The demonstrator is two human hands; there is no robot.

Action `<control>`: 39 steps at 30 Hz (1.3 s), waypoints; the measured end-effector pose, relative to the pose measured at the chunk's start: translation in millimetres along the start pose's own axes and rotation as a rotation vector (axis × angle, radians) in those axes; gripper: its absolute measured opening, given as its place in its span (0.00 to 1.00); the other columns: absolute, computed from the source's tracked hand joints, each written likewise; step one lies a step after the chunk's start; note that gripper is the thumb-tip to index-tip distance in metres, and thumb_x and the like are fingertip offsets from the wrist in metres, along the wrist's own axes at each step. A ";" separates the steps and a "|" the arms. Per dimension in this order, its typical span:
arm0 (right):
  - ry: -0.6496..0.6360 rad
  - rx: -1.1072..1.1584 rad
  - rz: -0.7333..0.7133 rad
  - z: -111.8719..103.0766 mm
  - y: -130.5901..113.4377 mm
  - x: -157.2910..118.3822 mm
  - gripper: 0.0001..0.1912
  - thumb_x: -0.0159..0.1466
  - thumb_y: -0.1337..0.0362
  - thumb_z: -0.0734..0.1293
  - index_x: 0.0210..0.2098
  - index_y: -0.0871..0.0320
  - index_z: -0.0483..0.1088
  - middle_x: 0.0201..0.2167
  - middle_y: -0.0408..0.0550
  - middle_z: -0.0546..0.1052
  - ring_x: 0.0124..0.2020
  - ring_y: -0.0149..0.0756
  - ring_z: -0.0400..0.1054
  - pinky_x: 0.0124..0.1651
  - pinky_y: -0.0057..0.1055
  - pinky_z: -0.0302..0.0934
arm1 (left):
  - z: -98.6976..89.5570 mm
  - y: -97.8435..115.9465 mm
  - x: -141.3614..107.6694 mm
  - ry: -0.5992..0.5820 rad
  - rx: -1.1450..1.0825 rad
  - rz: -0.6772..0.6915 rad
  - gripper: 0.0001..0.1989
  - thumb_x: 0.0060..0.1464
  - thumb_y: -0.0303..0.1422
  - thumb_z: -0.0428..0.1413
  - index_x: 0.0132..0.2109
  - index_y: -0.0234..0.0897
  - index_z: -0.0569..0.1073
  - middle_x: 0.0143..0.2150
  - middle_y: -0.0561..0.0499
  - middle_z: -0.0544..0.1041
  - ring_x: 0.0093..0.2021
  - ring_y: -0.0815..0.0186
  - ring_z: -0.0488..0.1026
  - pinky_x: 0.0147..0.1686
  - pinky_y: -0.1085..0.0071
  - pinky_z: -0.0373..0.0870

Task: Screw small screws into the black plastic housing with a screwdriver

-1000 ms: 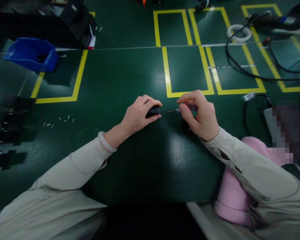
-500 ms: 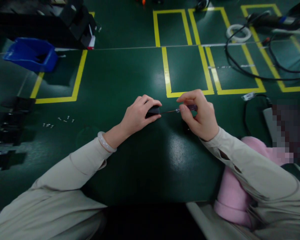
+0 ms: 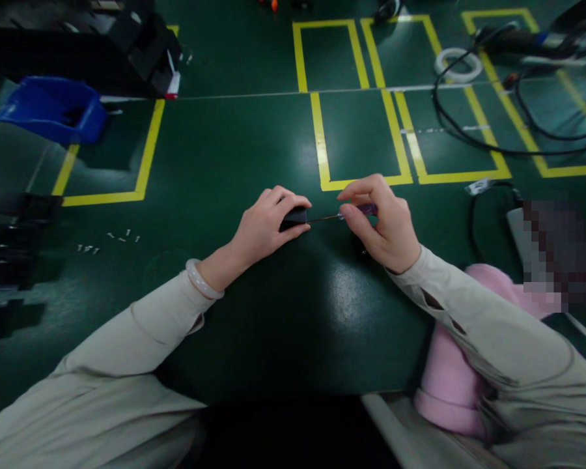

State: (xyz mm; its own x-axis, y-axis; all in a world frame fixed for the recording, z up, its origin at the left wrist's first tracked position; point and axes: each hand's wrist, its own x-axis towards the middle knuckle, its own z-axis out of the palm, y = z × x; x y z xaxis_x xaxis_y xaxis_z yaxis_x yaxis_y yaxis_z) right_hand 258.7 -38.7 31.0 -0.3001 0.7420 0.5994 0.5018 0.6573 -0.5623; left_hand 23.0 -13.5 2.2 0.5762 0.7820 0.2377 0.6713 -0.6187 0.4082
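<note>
- Head view, only one: block [image 3: 295, 217] on or just over counter [image 3: 273, 319], between left hand [image 3: 260, 225] and right hand [image 3: 388, 225]; contact with counter unclear.
- Left hand: grasping block, fingers along far side, thumb along near side. Nearer hand by far.
- Block: right end pokes out past the grip, faces right hand; left part hidden, so full long axis can't be read. Visible part runs roughly left-right.
- Right hand: grasping screwdriver [image 3: 326, 218] by handle, thumb and index pinching it.
- Key relation: shaft nearly level left-right, slight tilt, tip leftward at block's right end, toward near corner. Touching or seated? Too small to tell.
- From right hand, block lies left, shaft spanning the gap.
- Loose screws [image 3: 122, 238] well left of left hand, apart from block.
</note>
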 end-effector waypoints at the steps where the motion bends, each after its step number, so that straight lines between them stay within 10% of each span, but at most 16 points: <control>1: -0.004 0.002 -0.007 -0.1 -0.1 0.3 0.06 0.69 0.61 0.63 0.40 0.56 0.67 0.28 0.39 0.72 0.26 0.24 0.69 0.29 0.23 0.63 | 0.2 -0.2 0.0 0.000 -0.002 0.000 0.16 0.63 0.40 0.56 0.56 0.41 0.70 0.51 0.46 0.72 0.51 0.57 0.69 0.52 0.59 0.68; 39: -0.008 -0.022 0.045 -1.0 -0.4 1.6 0.09 0.70 0.59 0.60 0.39 0.56 0.68 0.29 0.41 0.72 0.27 0.25 0.67 0.31 0.25 0.61 | -1.0 -0.2 1.1 0.003 -0.001 0.010 0.17 0.63 0.41 0.56 0.55 0.41 0.71 0.51 0.45 0.73 0.52 0.56 0.69 0.52 0.58 0.68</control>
State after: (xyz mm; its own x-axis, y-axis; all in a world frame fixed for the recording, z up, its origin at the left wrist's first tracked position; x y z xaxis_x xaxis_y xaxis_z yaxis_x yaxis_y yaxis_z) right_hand 258.8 -37.9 32.8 -0.2830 0.7721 0.5691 0.5325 0.6199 -0.5763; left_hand 23.1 -12.5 3.3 0.5812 0.7762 0.2444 0.6653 -0.6262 0.4064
